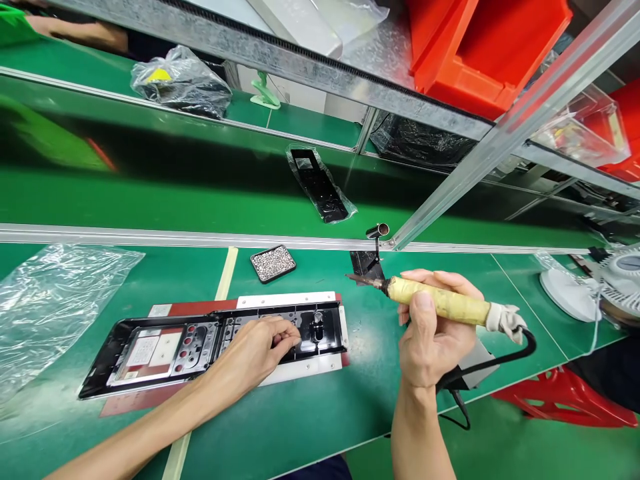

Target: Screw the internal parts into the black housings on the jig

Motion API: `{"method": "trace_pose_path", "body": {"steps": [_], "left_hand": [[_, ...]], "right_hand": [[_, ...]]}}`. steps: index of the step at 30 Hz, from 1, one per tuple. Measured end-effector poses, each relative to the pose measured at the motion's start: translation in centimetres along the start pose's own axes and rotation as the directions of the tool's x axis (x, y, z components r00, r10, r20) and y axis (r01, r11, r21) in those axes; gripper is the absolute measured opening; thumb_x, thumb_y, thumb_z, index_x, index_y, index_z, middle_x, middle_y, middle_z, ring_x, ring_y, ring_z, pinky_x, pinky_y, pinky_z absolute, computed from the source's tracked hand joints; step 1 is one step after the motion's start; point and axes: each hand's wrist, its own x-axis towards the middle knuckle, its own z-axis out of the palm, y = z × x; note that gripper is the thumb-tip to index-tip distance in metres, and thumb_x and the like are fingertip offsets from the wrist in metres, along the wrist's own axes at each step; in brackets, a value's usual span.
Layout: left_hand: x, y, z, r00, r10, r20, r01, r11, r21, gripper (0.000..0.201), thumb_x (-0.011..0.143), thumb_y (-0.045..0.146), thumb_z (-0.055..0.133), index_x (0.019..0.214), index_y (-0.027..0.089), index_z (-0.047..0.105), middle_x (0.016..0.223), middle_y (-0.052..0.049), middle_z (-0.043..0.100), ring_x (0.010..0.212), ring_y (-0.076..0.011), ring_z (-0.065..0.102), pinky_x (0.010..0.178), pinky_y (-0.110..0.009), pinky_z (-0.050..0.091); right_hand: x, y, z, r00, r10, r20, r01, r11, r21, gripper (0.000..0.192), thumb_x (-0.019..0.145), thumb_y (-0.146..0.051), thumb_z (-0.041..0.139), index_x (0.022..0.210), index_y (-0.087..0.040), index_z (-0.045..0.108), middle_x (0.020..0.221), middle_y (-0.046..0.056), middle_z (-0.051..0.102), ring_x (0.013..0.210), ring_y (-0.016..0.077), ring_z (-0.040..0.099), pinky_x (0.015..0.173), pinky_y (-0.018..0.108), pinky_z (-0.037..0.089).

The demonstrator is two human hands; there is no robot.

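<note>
A long black plastic panel (165,347) lies inside-up on a red and white fixture plate (295,301) on the green bench. My left hand (255,350) rests on the panel's right half, fingertips pinched together over a recess; whether they hold a small part I cannot tell. My right hand (433,333) is raised to the right of the panel and grips a soldering iron (440,301) with a yellow taped handle, its tip pointing left. The iron's black cord (500,360) loops down behind that hand.
A small black tray of silvery bits (273,263) sits behind the panel. A clear plastic bag (50,300) lies at the left. Another bagged black panel (320,183) rests on the belt beyond. A white fan (607,283) stands at right, red bins (480,53) on the shelf above.
</note>
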Motion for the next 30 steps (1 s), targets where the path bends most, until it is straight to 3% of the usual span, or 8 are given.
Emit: {"method": "trace_pose_path", "body": {"steps": [3, 9, 14, 18, 22, 25, 30], "left_hand": [[-0.1, 0.0, 0.1, 0.999, 0.049, -0.012, -0.049, 0.999, 0.002, 0.036, 0.109, 0.041, 0.054, 0.095, 0.024, 0.082, 0.096, -0.003, 0.084, 0.080, -0.0229, 0.077, 0.073, -0.033, 0.054], [-1.3, -0.8, 0.8, 0.984, 0.159, -0.078, -0.156, 0.987, 0.044, 0.034, 0.115, 0.035, 0.050, 0.114, 0.023, 0.082, 0.107, -0.005, 0.082, 0.097, -0.0234, 0.080, 0.084, -0.034, 0.060], [-2.6, -1.8, 1.4, 0.941, 0.310, -0.135, -0.302, 0.950, 0.075, 0.027, 0.116, 0.026, 0.050, 0.132, 0.023, 0.073, 0.114, -0.006, 0.077, 0.103, -0.0206, 0.076, 0.087, -0.033, 0.061], [-3.3, -2.4, 1.7, 0.905, 0.419, -0.077, -0.390, 0.887, 0.246, 0.039, 0.111, 0.008, 0.046, 0.141, 0.022, 0.067, 0.115, -0.008, 0.072, 0.100, -0.0222, 0.069, 0.082, -0.035, 0.060], [-3.8, -2.3, 1.5, 0.830, 0.552, -0.080, -0.466, 0.765, 0.444, 0.052, 0.103, -0.002, 0.045, 0.149, 0.014, 0.062, 0.120, -0.013, 0.071, 0.105, -0.0261, 0.066, 0.085, -0.038, 0.061], [-4.2, -2.3, 1.0, 0.793, 0.596, -0.129, -0.476, 0.737, 0.479, 0.048, 0.104, 0.000, 0.049, 0.150, 0.009, 0.062, 0.124, -0.015, 0.071, 0.113, -0.0280, 0.064, 0.092, -0.040, 0.060], [-4.9, -3.1, 0.3, 0.777, 0.562, -0.282, -0.397, 0.786, 0.473, 0.043, 0.104, -0.003, 0.057, 0.144, 0.011, 0.064, 0.125, -0.014, 0.071, 0.115, -0.0262, 0.063, 0.099, -0.040, 0.056]], "right_hand": [[-0.7, -0.3, -0.1, 0.998, 0.001, 0.057, -0.002, 1.000, 0.022, 0.026, 0.102, -0.033, 0.071, 0.123, -0.023, 0.059, 0.097, 0.004, 0.078, 0.081, 0.0199, 0.076, 0.076, 0.040, 0.065], [-2.5, -1.0, 0.5, 0.971, 0.060, 0.230, -0.076, 0.995, 0.061, 0.021, 0.107, -0.030, 0.063, 0.126, -0.024, 0.055, 0.094, 0.004, 0.078, 0.071, 0.0163, 0.073, 0.052, 0.026, 0.051], [-3.7, -0.8, 0.9, 0.958, 0.072, 0.277, -0.098, 0.992, 0.082, 0.018, 0.107, -0.027, 0.065, 0.123, -0.024, 0.058, 0.094, 0.003, 0.076, 0.074, 0.0156, 0.071, 0.056, 0.026, 0.053], [-4.7, -0.3, 0.8, 0.943, 0.064, 0.326, -0.088, 0.994, 0.058, 0.019, 0.105, -0.022, 0.066, 0.123, -0.025, 0.059, 0.098, 0.003, 0.073, 0.084, 0.0173, 0.074, 0.072, 0.033, 0.063], [-5.8, 0.1, 0.9, 0.918, 0.066, 0.390, -0.067, 0.998, -0.011, 0.020, 0.105, -0.020, 0.064, 0.123, -0.024, 0.056, 0.101, 0.005, 0.070, 0.085, 0.0175, 0.073, 0.071, 0.033, 0.065], [-6.1, 0.1, 1.3, 0.904, 0.035, 0.426, -0.005, 0.997, -0.073, 0.017, 0.104, -0.020, 0.064, 0.118, -0.023, 0.055, 0.097, 0.005, 0.071, 0.081, 0.0182, 0.073, 0.071, 0.035, 0.065], [-6.1, -0.1, 2.4, 0.883, -0.049, 0.467, 0.126, 0.983, -0.135, 0.010, 0.104, -0.020, 0.062, 0.112, -0.024, 0.057, 0.088, 0.004, 0.072, 0.070, 0.0179, 0.069, 0.064, 0.033, 0.059]]}}
